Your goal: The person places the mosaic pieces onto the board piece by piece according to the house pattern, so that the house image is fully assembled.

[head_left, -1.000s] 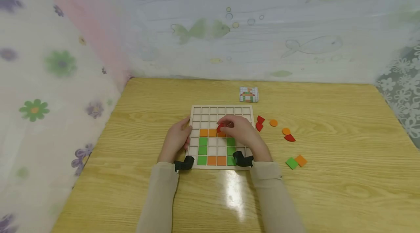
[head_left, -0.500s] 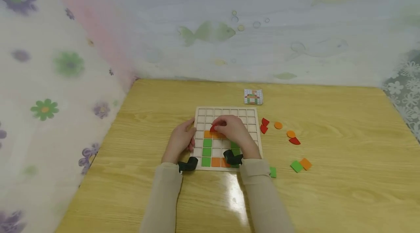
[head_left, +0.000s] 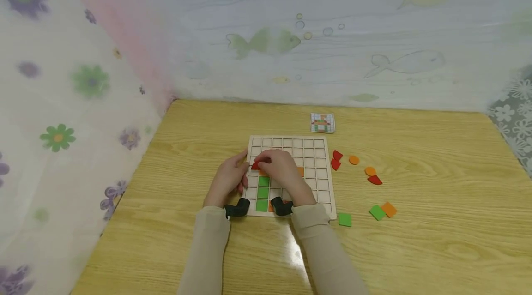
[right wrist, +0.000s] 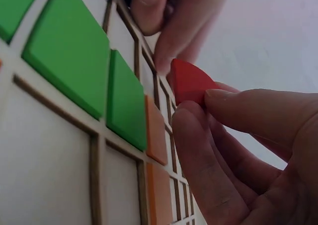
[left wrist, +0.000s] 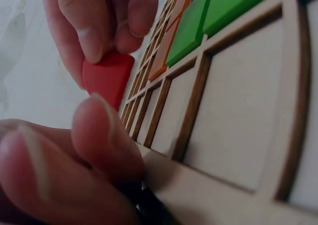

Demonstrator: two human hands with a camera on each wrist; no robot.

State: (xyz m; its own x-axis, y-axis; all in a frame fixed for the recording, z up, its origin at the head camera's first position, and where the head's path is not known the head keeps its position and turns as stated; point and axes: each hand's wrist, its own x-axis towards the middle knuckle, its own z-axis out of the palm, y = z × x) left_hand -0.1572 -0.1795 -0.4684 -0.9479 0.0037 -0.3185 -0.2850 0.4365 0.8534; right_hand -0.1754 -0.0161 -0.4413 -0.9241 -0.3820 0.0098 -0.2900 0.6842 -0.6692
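Note:
My right hand point(head_left: 282, 170) pinches a red quarter-circle tile point(head_left: 255, 165) between thumb and fingertips, over the left side of the wooden grid board point(head_left: 316, 152). In the right wrist view the red tile point(right wrist: 191, 83) stands tilted, close to the board's edge. My left hand point(head_left: 228, 176) rests against the board's left edge, its fingertips touching the rim in the left wrist view. Green square tiles point(head_left: 262, 192) fill a column of cells near the left. Orange square tiles point(head_left: 300, 171) lie in a row partly hidden under my right hand.
A small printed pattern card point(head_left: 322, 123) lies behind the board. To the right are loose red tiles point(head_left: 336, 155), orange round tiles point(head_left: 353, 159), a green square point(head_left: 377, 212) touching an orange square point(head_left: 389, 209), and another green square point(head_left: 345, 219) by the board's near corner.
My right hand has moved left across the board with the red tile, from above the orange row to the left edge. The left hand stays at the board's edge.

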